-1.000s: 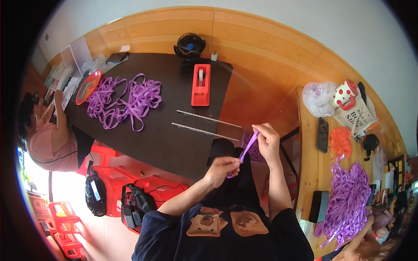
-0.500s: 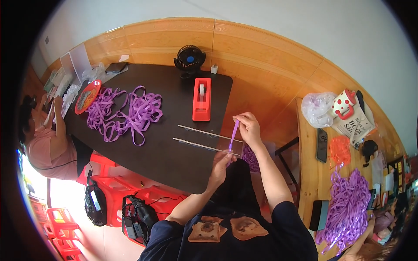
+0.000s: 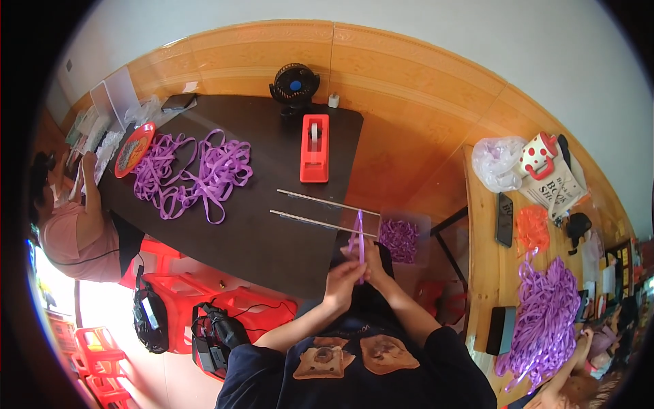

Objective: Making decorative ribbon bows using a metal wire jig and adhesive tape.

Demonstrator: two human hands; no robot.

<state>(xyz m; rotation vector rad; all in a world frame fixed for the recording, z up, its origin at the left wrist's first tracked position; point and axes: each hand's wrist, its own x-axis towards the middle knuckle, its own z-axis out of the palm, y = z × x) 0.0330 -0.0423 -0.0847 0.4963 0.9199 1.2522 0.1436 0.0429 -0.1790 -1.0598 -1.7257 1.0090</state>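
A narrow purple ribbon [image 3: 361, 238] stands up from my hands, its top in front of the ends of two thin silvery rods. My left hand [image 3: 345, 281] is closed, pinching the ribbon between thumb and fingers. Right behind it, my right hand [image 3: 375, 264] is closed at the same ribbon, its fingers partly covered by the left. The upper rod [image 3: 320, 198] and the lower rod [image 3: 310, 221] lie side by side, jutting past the dark table's [image 3: 272, 252] right edge. I cannot tell whether the ribbon touches them.
A red tape dispenser [image 3: 315, 163] and black fan [image 3: 294, 85] stand farther back. Purple ribbon [image 3: 221, 170] lies in loops at left, beside an orange plate [image 3: 135, 151]. A clear bin [image 3: 424, 238] holds purple pieces. The wooden table [image 3: 490, 286] carries more ribbon. A person [image 3: 78, 235] sits left.
My right hand has come down and left, close against the left hand. My left hand has moved slightly lower. The ribbon now points upward near the rod ends, and the bin is uncovered.
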